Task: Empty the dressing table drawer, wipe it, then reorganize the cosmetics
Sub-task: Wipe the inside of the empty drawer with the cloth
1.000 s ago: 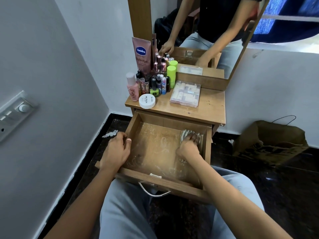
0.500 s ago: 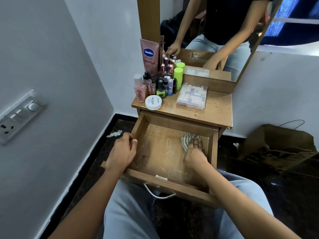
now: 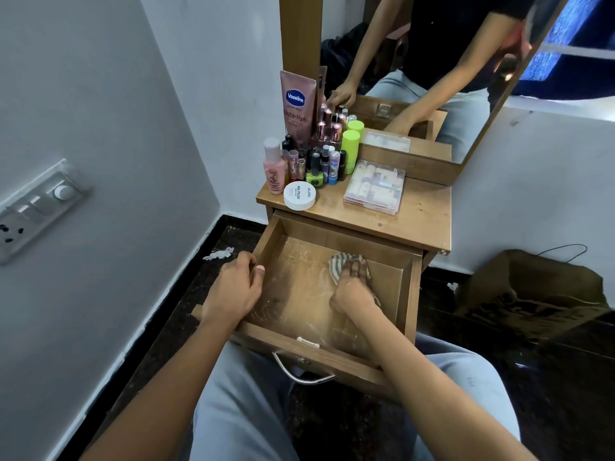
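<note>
The wooden drawer [image 3: 407, 294] is pulled out over my lap and holds only a striped cloth [image 3: 336, 265] on its smeared bottom. My right hand [image 3: 353, 291] presses that cloth down near the drawer's back right. My left hand [image 3: 233, 287] grips the drawer's left wall, thumb inside. On the table top [image 3: 419, 221] stand the cosmetics: a pink Vaseline tube [image 3: 297, 104], a pink bottle [image 3: 273, 166], several nail polish bottles [image 3: 314, 168], a green stick [image 3: 350, 144], a white jar [image 3: 299, 195] and a clear box [image 3: 374, 186].
A mirror [image 3: 432, 71] rises behind the table and reflects the person. The grey wall with a switch plate [image 3: 36, 207] is close on the left. A brown paper bag [image 3: 532, 294] lies on the dark floor at right, and a white scrap [image 3: 218, 253] lies left of the drawer.
My right hand has slid the cloth a little leftward along the back of the drawer. My left hand stays on the left wall. The view has shifted slightly.
</note>
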Motion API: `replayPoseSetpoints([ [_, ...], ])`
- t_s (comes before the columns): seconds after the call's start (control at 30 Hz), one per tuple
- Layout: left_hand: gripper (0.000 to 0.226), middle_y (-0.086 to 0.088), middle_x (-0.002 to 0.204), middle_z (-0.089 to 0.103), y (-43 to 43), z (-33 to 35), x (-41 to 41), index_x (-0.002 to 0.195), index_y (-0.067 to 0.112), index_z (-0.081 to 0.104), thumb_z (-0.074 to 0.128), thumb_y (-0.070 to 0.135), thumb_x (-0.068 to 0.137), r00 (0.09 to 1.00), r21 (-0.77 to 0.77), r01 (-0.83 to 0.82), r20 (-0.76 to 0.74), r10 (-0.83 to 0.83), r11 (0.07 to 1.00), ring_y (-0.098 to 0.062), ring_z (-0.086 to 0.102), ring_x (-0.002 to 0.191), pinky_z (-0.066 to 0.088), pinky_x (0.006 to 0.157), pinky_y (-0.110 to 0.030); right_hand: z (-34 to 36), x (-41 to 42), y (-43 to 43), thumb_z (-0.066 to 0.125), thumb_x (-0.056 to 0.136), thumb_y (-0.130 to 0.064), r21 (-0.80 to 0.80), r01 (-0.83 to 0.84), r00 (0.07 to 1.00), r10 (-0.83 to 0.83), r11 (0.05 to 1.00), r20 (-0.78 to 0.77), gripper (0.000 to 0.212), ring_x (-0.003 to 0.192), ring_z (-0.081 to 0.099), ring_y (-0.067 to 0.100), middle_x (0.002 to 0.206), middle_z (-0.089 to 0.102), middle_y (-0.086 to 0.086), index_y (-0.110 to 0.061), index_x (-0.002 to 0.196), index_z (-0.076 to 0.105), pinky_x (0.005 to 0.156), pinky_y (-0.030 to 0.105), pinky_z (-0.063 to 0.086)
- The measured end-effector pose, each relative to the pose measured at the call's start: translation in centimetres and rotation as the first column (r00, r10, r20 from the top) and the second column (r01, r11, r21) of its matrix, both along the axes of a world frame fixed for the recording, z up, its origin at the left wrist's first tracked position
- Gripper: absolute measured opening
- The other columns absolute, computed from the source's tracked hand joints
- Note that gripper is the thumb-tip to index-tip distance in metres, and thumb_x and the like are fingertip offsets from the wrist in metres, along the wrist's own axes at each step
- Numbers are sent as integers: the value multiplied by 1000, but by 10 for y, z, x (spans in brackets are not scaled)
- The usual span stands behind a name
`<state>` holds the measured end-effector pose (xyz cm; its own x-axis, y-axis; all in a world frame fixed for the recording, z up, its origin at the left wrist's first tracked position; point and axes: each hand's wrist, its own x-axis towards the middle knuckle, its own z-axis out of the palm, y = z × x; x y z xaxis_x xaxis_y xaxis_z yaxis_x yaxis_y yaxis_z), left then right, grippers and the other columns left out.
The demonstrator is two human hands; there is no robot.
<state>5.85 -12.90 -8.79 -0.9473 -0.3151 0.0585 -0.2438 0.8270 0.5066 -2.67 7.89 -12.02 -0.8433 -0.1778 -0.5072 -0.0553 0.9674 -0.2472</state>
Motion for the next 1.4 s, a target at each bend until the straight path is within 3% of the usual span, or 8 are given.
replayPoseSetpoints([
  [0.2, 22, -6, 98, 63, 2, 2, 0, 113, 14, 51, 45, 31, 101, 1000, 2, -11, 7, 11, 1000, -24, 61, 91, 51, 70, -36, -4, -5, 17, 49, 87, -15, 27, -36, 999, 36, 999, -30, 88, 145, -18, 31, 157, -18, 18, 0, 149, -11, 120, 41, 0],
  [0.4, 23, -7, 101, 64, 2, 3, -1, 114, 13, 51, 45, 31, 101, 1000, 13, -11, 12, 11, 1000, -25, 61, 93, 51, 71, -37, -2, -6, 23, 51, 87, -13, -81, -182, 982, 177, 980, -69, 84, 147, -11, 23, 160, -8, 12, -5, 152, -2, 120, 32, 0],
  [0.53, 23, -7, 100, 64, 2, 3, 0, 114, 14, 51, 45, 32, 101, 1000, 15, -14, 11, 14, 1000, -24, 61, 94, 52, 71, -39, 3, -14, 27, 49, 87, -16, -145, -155, 987, 149, 977, -53, 81, 148, -7, 20, 161, -3, 8, -10, 153, 2, 120, 32, 7],
  [0.7, 23, -6, 100, 64, 1, 2, 0, 115, 14, 51, 46, 31, 101, 1000, 17, -8, 5, 8, 1000, -23, 61, 94, 51, 70, -36, 4, -10, 13, 51, 83, -11, -169, -223, 974, 227, 960, 3, 84, 144, 22, 30, 158, 16, 13, -20, 153, 5, 117, 36, 23],
  [0.9, 23, -6, 99, 64, -1, -2, -1, 114, 14, 51, 46, 32, 100, 1000, 20, -12, 5, 12, 1000, -25, 61, 95, 53, 71, -39, 6, -15, 19, 50, 84, -10, -201, -248, 968, 249, 948, -19, 82, 144, 23, 27, 159, 14, 10, -22, 153, 7, 117, 32, 22],
  [1.0, 23, -6, 100, 64, -1, -2, -1, 114, 14, 51, 46, 32, 100, 1000, 17, -11, 5, 11, 1000, -25, 61, 95, 53, 71, -39, 6, -17, 6, 50, 84, -9, -189, -267, 964, 263, 945, -43, 84, 148, 5, 23, 161, -1, 7, -20, 153, 4, 120, 34, 15],
  [1.17, 26, -6, 103, 64, 0, 1, 0, 117, 14, 52, 46, 32, 100, 1000, 15, -11, 16, 10, 1000, -24, 61, 98, 54, 73, -39, -1, -7, 25, 44, 90, -15, -110, -405, 914, 398, 908, -77, 77, 148, 1, 19, 161, -3, 4, -22, 154, 0, 120, 32, 10],
  [1.4, 32, -5, 120, 60, -10, 2, 5, 125, 17, 51, 48, 35, 99, 993, 0, 117, 13, -117, 993, -23, 55, 114, 50, 90, -39, -7, -9, -2, 39, 90, -16, 75, -399, 895, 405, 914, -187, 76, 148, -9, 19, 160, -10, 6, -12, 153, -4, 121, 37, -2],
])
